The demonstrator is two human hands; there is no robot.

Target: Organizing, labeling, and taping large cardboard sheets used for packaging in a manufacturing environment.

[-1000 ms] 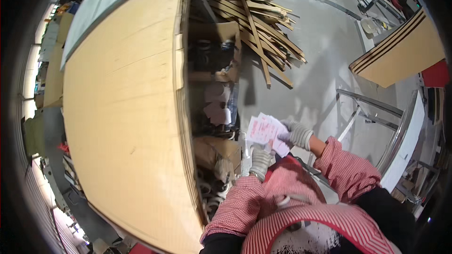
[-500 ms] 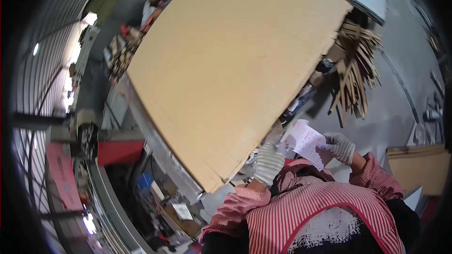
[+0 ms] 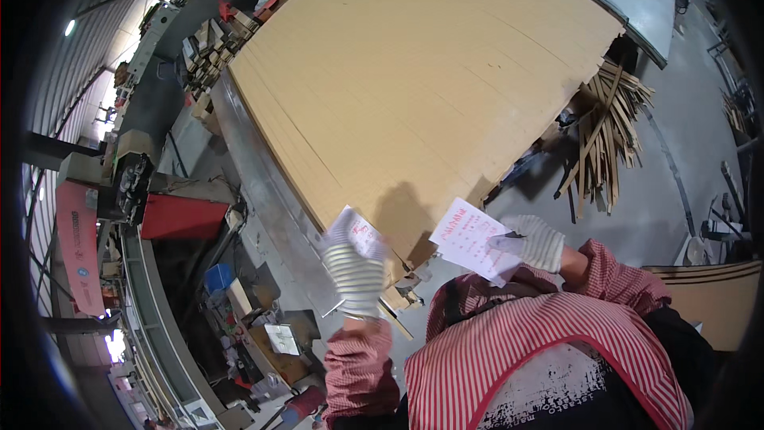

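My left hand (image 3: 354, 271), in a striped knit work glove, is over the near corner of a large brown cardboard sheet (image 3: 414, 95), closed on a small white paper slip (image 3: 364, 236) with red marks. Some blur covers its fingertips. In my right hand (image 3: 537, 244), gloved the same way, is a larger white paper sheet (image 3: 465, 235) with red print, tilted in front of my striped apron (image 3: 477, 350). The right thumb lies over the paper's edge, and the fingers behind it are hidden. A small dark spot shows by that thumb.
Long thin cardboard strips (image 3: 606, 135) lie on the grey floor to the right. Stacked cardboard (image 3: 708, 302) stands at the lower right. A metal table edge (image 3: 263, 175) runs along the left. Beyond it are a red panel (image 3: 185, 216) and a blue bin (image 3: 218, 277).
My left hand has moved left over the cardboard corner, carrying a slip away from the other paper. My right hand and its paper have shifted slightly left.
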